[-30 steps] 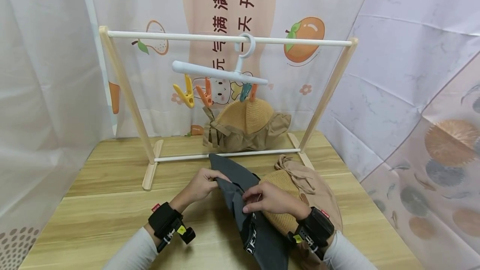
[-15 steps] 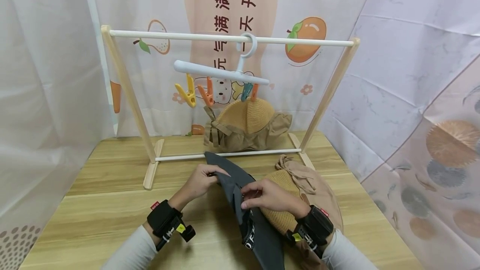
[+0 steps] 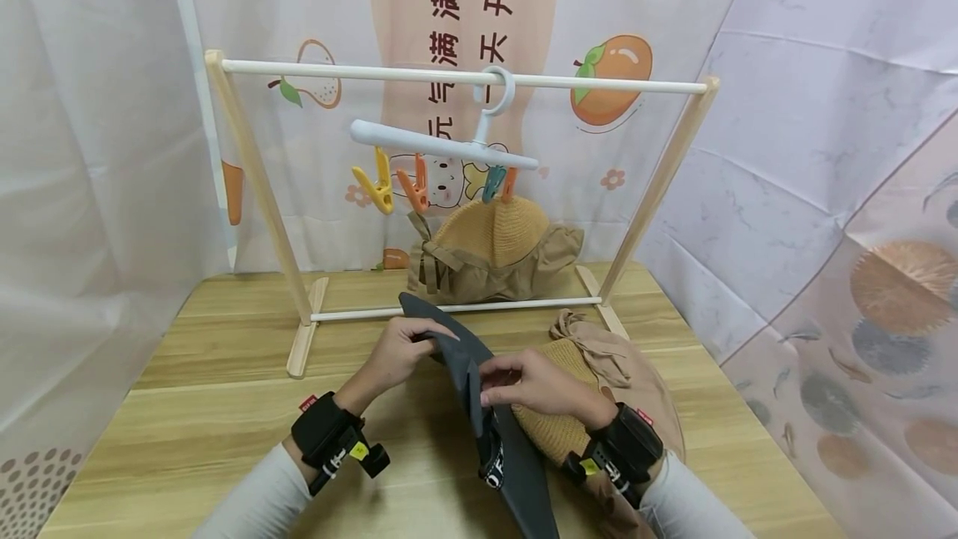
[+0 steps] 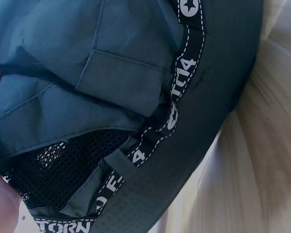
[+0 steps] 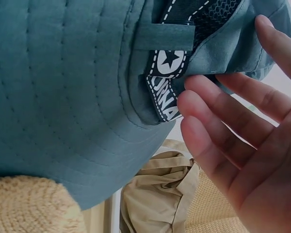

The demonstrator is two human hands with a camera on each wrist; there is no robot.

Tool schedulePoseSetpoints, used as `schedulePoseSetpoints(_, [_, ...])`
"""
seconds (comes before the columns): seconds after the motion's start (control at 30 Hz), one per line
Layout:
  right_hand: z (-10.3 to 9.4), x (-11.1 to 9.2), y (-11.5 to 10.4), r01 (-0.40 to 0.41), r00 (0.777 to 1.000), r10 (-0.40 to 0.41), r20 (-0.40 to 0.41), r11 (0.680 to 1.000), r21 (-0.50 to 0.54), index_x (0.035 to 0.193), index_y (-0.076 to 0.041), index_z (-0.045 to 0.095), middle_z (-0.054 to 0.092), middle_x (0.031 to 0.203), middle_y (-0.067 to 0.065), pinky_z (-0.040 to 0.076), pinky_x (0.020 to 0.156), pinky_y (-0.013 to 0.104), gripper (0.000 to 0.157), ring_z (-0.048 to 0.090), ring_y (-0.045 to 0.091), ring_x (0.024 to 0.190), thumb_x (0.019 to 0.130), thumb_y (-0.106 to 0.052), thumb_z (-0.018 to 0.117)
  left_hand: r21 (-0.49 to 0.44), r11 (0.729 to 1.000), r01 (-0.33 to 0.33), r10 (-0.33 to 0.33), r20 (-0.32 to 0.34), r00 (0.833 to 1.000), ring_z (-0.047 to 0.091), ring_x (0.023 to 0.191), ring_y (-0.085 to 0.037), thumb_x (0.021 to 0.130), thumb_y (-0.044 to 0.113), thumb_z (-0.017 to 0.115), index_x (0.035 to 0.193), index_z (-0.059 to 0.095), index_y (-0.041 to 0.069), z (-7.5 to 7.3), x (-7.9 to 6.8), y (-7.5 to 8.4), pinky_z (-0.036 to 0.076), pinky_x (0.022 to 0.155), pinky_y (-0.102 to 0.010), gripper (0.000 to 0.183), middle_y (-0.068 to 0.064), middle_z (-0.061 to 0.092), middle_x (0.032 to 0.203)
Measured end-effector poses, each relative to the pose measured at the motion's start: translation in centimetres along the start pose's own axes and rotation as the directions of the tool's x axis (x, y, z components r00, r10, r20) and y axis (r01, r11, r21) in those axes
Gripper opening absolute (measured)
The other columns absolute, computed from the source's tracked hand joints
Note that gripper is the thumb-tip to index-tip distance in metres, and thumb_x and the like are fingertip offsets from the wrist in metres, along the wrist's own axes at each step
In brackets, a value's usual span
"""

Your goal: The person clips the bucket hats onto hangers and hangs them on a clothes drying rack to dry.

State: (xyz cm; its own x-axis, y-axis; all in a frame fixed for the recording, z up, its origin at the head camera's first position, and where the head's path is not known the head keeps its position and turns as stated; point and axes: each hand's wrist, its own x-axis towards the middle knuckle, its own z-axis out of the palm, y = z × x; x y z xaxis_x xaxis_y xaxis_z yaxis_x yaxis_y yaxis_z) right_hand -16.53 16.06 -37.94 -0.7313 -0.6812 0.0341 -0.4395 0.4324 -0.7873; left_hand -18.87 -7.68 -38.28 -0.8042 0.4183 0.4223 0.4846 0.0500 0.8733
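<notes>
A dark grey-blue sun hat [image 3: 516, 460] with a wide stitched brim is tilted on edge between my hands. My left hand [image 3: 397, 356] pinches the hat's upper left side. My right hand [image 3: 535, 385] holds the crown fabric between thumb and index finger, and its other fingers [image 5: 199, 133] curl near the lettered sweatband [image 5: 167, 65]. The left wrist view looks into the crown [image 4: 121, 77], where black mesh [image 4: 63, 165] and the sweatband show. Part of my left hand is cut off in that view.
A straw hat with a beige fabric brim [image 3: 644, 389] lies right of the dark hat. Another straw-and-brown hat [image 3: 490, 231] stands behind the drying rack [image 3: 258, 181]. From the rack hangs a pale blue hanger [image 3: 419, 140] with several clips [image 3: 377, 181].
The dark hat has swung left and turned narrower in the head view, its far brim tip moving left and up. Both hands have risen slightly with it, keeping their hold.
</notes>
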Motion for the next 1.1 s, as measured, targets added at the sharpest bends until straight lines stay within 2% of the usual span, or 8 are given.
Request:
schedulePoseSetpoints(0.23, [-0.9,-0.1,-3.1,0.079,0.997,-0.079,-0.009,0.997,-0.004,0.107,0.000,0.065,0.070,0.093,0.016,0.055,0.069,0.033,0.021,0.064,0.015,0.081,0.088,-0.010,0.062,0.001,1.000,0.013,-0.013,-0.025,1.000,0.063,0.080,-0.012,0.085,-0.007,0.057,0.091,0.070,-0.004,-0.3,0.3,0.5,0.052,0.066,-0.022,0.014,-0.024,0.069,0.091])
schedulePoseSetpoints(0.4, [-0.8,0.6,-1.8,0.116,0.992,-0.116,-0.043,0.993,-0.017,0.105,-0.002,0.066,0.071,0.090,0.014,0.055,0.064,0.031,0.020,0.063,0.012,0.076,0.087,-0.010,0.064,0.024,1.000,0.012,-0.011,-0.048,0.999,0.062,0.079,-0.012,0.085,-0.005,0.059,0.091,0.070,-0.005,-0.5,0.6,0.9,0.051,0.066,-0.022,0.012,-0.024,0.069,0.090])
schedulePoseSetpoints(0.5, [-0.8,1.0,-0.7,0.104,0.993,-0.105,-0.061,0.994,-0.023,0.107,-0.006,0.066,0.072,0.091,0.011,0.055,0.065,0.030,0.022,0.064,0.011,0.077,0.087,-0.013,0.064,0.032,0.999,0.000,0.002,-0.065,0.998,0.063,0.077,-0.013,0.085,-0.005,0.060,0.090,0.070,-0.004,-0.7,0.8,1.3,0.051,0.065,-0.023,0.011,-0.025,0.069,0.089])
schedulePoseSetpoints(0.73, [-1.8,1.3,-0.8,0.108,0.992,-0.110,-0.068,0.994,-0.031,0.114,-0.008,0.064,0.070,0.096,0.009,0.055,0.070,0.033,0.028,0.064,0.011,0.084,0.089,-0.021,0.062,0.054,0.999,0.003,0.003,-0.117,0.993,0.064,0.073,-0.013,0.086,-0.001,0.061,0.091,0.070,-0.007,-1.0,1.2,1.9,0.051,0.063,-0.024,0.011,-0.026,0.069,0.086])
schedulePoseSetpoints(0.87, [-2.3,1.5,-1.0,0.092,0.992,-0.093,-0.082,0.996,-0.014,0.114,-0.009,0.064,0.070,0.097,0.009,0.055,0.072,0.036,0.028,0.064,0.012,0.085,0.089,-0.021,0.063,0.085,0.996,0.014,-0.001,-0.146,0.989,0.064,0.070,-0.017,0.086,0.003,0.062,0.090,0.070,-0.004,-1.2,1.4,2.2,0.053,0.062,-0.035,0.011,-0.023,0.070,0.085])
schedulePoseSetpoints(0.97, [-2.6,1.9,-1.3,0.098,0.991,-0.098,-0.088,0.995,-0.009,0.114,-0.009,0.064,0.071,0.096,0.009,0.055,0.070,0.037,0.028,0.064,0.012,0.084,0.088,-0.020,0.064,0.102,0.994,0.025,-0.008,-0.160,0.987,0.063,0.069,-0.027,0.087,0.003,0.062,0.089,0.071,-0.003,-1.4,1.4,2.4,0.052,0.061,-0.046,0.010,-0.023,0.070,0.084])
schedulePoseSetpoints(1.03, [-2.8,2.3,-1.6,0.110,0.990,-0.111,-0.091,0.994,-0.007,0.113,-0.009,0.065,0.071,0.094,0.009,0.055,0.069,0.038,0.027,0.064,0.012,0.082,0.088,-0.019,0.064,0.110,0.993,0.033,-0.014,-0.168,0.986,0.063,0.068,-0.032,0.087,0.003,0.062,0.089,0.071,-0.001,-1.6,1.5,2.2,0.051,0.059,-0.048,0.010,-0.022,0.069,0.082])
schedulePoseSetpoints(1.1, [-3.0,2.7,-1.9,0.123,0.988,-0.124,-0.090,0.992,-0.010,0.113,-0.009,0.065,0.071,0.093,0.010,0.055,0.069,0.039,0.026,0.064,0.012,0.081,0.088,-0.018,0.064,0.121,0.992,0.033,-0.011,-0.180,0.984,0.062,0.065,-0.031,0.086,0.005,0.063,0.088,0.072,0.001,-1.8,1.7,1.5,0.051,0.057,-0.046,0.010,-0.021,0.069,0.080])
